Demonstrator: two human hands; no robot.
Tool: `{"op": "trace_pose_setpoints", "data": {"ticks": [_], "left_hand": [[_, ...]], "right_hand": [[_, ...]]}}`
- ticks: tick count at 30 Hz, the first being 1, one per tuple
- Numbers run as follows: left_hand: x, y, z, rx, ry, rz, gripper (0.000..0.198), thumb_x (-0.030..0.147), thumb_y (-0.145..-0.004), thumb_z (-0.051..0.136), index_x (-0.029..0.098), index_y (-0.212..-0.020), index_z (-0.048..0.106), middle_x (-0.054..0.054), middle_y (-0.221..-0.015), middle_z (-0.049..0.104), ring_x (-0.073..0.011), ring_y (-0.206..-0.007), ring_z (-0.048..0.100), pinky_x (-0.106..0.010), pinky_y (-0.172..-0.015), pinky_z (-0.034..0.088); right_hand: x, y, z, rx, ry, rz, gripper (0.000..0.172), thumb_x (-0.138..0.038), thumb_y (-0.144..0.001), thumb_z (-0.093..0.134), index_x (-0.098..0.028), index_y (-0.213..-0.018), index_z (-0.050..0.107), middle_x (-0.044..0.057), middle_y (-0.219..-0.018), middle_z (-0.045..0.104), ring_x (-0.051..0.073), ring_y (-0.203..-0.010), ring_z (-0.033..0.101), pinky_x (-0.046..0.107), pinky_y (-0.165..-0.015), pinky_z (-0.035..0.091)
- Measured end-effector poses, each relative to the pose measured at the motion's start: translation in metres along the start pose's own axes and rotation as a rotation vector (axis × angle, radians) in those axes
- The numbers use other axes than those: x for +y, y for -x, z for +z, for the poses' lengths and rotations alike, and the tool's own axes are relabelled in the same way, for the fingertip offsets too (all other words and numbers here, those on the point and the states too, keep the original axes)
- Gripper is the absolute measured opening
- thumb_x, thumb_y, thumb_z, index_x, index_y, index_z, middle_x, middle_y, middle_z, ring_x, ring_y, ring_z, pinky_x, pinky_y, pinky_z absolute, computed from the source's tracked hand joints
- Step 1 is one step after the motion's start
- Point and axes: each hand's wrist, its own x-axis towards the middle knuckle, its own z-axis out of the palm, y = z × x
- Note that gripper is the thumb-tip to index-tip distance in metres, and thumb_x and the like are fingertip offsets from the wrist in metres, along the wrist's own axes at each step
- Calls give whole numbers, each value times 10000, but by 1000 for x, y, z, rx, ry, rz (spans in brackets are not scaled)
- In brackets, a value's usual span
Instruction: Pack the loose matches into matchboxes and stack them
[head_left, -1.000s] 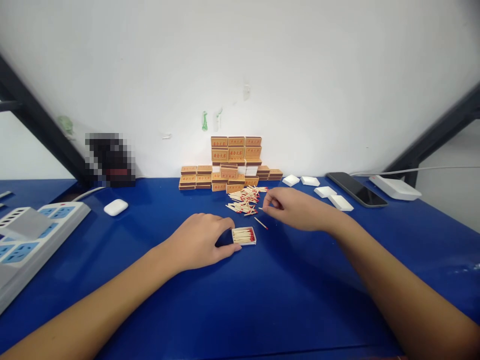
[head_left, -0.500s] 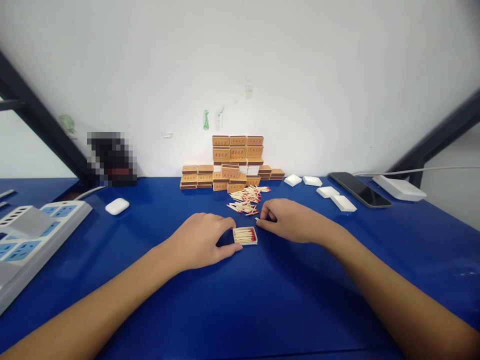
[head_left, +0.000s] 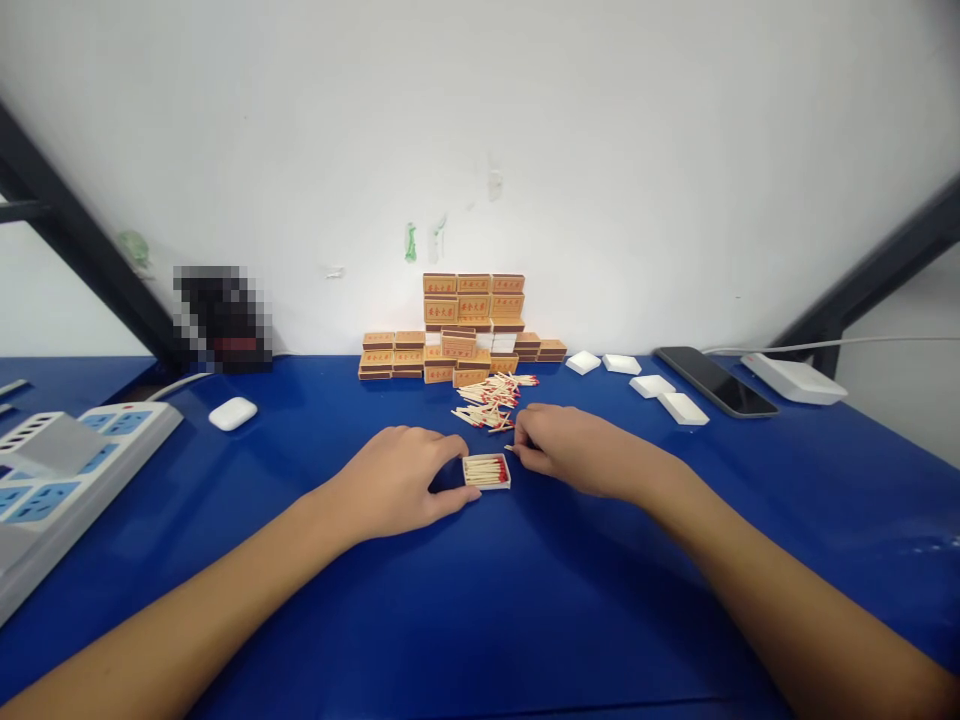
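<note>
A small white matchbox tray (head_left: 487, 486) lies on the blue table, with red-headed matches (head_left: 486, 470) side by side in it. My left hand (head_left: 409, 480) grips the tray's left end between thumb and fingers. Just right of the tray, my right hand (head_left: 559, 445) is closed in a pinch on a match (head_left: 509, 447), of which only a pale tip shows. A loose pile of matches (head_left: 487, 400) lies behind the tray, heads pointing various ways. Behind the pile, closed matchboxes (head_left: 473, 305) are stacked against the wall.
Several white blocks (head_left: 652, 386) and a dark phone (head_left: 716, 382) lie at the back right, beside a larger white box (head_left: 795, 379). On the left are a white earbud case (head_left: 232, 413) and a power strip (head_left: 112, 450). Black metal bars (head_left: 870, 270) slant up at both sides.
My right hand has come slightly down and toward the tray with the match in its pinch. My left hand keeps its hold on the tray.
</note>
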Motion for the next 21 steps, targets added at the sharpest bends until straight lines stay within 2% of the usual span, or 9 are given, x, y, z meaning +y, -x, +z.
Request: {"op": "trace_pose_setpoints", "data": {"ticks": [5,10,13,16,21], "left_hand": [[-1,0,1,3,5,-3,354,526,-961,626,220,-1123,701,-26,-797,703,-209,-674,640,-310,-586,370],[0,1,1,-1,7,1,344,515,-966,627,217,-1120,702,-27,-799,706,-210,-673,644,-312,-587,377],[0,0,0,8,0,5,347,521,-965,629,217,-1114,703,-31,-805,712,-215,-686,658,-313,-593,389],[0,0,0,6,-9,6,342,518,-965,627,212,-1098,704,-35,-808,717,-232,-707,672,-320,-595,399],[0,0,2,-1,-19,8,325,502,-966,629,199,-1057,702,-41,-820,727,-246,-724,683,-332,-602,410]], "right_hand": [[-11,0,-6,-68,-4,60,83,-167,-928,602,-179,-852,634,95,-941,702,200,-778,635,276,-644,391],[-6,1,-6,-15,-22,-19,116,-188,-964,568,-179,-857,612,94,-953,691,197,-769,618,287,-648,384],[-3,3,-7,77,-107,-98,117,-213,-982,552,-193,-875,592,66,-933,677,183,-764,599,280,-655,386],[-11,3,-7,139,-171,-170,91,-220,-996,549,-199,-913,580,53,-943,668,175,-782,595,270,-662,390],[-32,-2,2,77,-44,-204,99,-239,-1018,579,-179,-940,588,82,-1013,680,175,-770,623,279,-657,385]]}}
